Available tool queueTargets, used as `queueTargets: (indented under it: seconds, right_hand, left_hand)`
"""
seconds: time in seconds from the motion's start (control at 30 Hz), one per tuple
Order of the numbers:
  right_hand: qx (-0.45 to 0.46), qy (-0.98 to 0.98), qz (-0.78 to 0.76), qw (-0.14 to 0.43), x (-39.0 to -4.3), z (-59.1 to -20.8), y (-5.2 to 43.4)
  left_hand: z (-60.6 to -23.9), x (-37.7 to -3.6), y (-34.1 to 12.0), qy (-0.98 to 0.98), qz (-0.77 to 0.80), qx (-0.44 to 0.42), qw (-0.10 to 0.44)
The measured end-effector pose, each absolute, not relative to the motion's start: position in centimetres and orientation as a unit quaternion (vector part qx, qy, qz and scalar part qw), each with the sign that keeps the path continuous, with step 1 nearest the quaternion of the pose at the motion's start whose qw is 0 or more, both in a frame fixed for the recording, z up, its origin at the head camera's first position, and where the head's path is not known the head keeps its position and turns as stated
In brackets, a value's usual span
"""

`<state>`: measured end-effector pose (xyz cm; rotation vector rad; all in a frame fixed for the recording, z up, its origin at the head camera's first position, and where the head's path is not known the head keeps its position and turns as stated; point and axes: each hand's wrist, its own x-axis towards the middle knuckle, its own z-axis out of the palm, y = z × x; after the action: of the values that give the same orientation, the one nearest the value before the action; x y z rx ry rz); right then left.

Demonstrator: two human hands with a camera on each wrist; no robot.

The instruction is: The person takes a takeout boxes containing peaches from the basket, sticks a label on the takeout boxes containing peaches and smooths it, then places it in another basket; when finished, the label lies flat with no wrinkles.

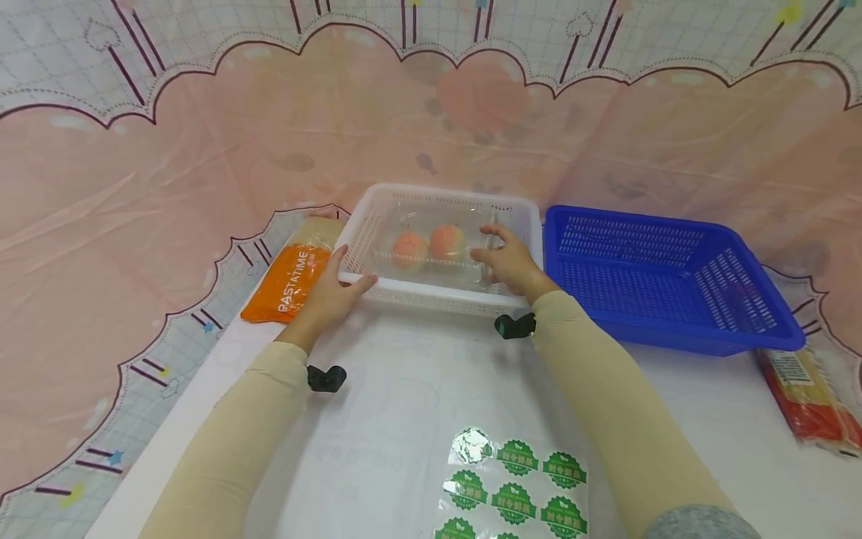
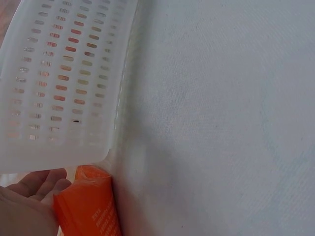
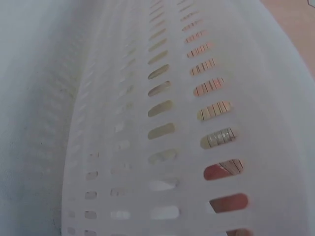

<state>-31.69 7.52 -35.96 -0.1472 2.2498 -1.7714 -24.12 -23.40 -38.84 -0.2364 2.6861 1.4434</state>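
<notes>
A white perforated basket (image 1: 444, 293) stands at the back middle of the table. Inside it lies a clear plastic box (image 1: 431, 278) with two round, orange-pink and yellow fruits (image 1: 447, 242); their exact kind I cannot tell. My left hand (image 1: 333, 296) touches the basket's front left corner, thumb at the front rim and fingers stretched along the left side. In the left wrist view its fingers (image 2: 47, 182) show beside the basket's wall. Reaching over the right side, my right hand (image 1: 513, 262) holds the box's right end with bent fingers. The basket wall fills the right wrist view.
An orange PASTATIME pack (image 1: 289, 278) lies left of the white basket. To the right stands a blue perforated basket (image 1: 673, 288), with a red and yellow packet (image 1: 811, 400) beyond it. A sheet of green round stickers (image 1: 514, 486) lies at the table's front.
</notes>
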Motion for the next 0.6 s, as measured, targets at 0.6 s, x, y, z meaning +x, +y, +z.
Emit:
queueTargets:
  seconds: [0.6]
  right_hand:
    - [-0.069,0.766,-0.633,0.089,-31.71,-36.23,7.65]
  left_hand:
    - [-38.48,-23.78,-23.33,0.876,0.474,-0.078,0.049]
